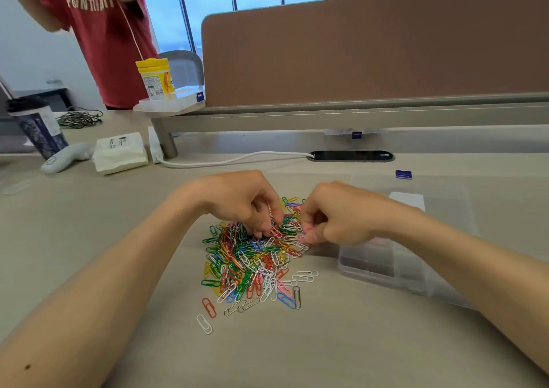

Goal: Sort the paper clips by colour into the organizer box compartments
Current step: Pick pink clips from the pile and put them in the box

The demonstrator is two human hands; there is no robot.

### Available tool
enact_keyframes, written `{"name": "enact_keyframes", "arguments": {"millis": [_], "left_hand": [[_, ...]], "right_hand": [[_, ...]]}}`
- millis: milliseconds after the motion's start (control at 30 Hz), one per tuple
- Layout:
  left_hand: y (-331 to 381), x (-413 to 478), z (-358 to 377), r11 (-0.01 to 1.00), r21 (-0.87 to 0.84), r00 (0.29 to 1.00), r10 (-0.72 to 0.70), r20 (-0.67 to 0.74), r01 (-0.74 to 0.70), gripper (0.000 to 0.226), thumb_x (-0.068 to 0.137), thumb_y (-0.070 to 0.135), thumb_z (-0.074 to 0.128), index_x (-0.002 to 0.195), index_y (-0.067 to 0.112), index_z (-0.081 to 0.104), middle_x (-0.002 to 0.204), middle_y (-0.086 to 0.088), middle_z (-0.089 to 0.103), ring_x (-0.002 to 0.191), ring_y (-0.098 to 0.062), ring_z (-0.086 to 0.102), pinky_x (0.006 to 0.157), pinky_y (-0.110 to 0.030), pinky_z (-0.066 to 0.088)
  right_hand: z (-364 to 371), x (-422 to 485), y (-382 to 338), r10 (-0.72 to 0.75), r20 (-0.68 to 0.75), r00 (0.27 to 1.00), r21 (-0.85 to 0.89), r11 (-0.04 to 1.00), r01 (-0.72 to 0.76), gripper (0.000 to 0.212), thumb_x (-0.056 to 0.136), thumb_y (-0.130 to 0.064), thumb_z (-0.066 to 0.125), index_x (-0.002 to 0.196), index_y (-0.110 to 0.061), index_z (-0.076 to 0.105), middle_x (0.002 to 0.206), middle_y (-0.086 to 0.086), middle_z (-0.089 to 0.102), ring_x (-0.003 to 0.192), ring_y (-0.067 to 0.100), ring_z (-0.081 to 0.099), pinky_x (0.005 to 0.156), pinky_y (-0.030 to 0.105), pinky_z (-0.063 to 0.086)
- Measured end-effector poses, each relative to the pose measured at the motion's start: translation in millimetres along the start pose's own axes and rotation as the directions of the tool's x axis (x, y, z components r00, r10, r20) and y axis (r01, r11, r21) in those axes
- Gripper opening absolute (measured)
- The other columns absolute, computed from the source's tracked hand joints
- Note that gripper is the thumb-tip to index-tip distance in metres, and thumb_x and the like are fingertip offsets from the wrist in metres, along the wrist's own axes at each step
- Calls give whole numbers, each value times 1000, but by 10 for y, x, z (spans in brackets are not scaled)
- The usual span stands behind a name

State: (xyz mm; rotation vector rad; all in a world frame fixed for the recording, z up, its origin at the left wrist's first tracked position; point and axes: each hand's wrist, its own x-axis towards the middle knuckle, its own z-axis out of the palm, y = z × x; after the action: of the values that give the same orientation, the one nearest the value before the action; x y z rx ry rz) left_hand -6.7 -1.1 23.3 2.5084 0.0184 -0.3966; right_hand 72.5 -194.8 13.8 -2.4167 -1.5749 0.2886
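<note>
Fingers [274, 209] of left hand [240, 200] and right hand [344, 215] are curled, clips [306, 229] pinched at 12 o'clock of pile [246, 262]; most judged unsorted, box [383, 265] at 3 o'clock.

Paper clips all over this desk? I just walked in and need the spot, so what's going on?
A person is sorting a pile of coloured paper clips on the table. The left hand and right hand both pinch clips at its far edge; the right seems to hold pink ones. The clear organizer box lies open to the right, and most clips lie unsorted.
</note>
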Motion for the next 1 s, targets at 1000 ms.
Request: {"name": "enact_keyframes", "arguments": {"millis": [1000], "left_hand": [[547,495,155,969,174,921,226,-317,-178,6,80,16,79,82,21,77,73,12,72,61,0,63,58,-15,51]], "right_hand": [[-358,-293,642,200,18,980,59,978,-201,13,75,-21,82,86,-25,75,74,-8,74,59,5,66,62,26,55]]}}
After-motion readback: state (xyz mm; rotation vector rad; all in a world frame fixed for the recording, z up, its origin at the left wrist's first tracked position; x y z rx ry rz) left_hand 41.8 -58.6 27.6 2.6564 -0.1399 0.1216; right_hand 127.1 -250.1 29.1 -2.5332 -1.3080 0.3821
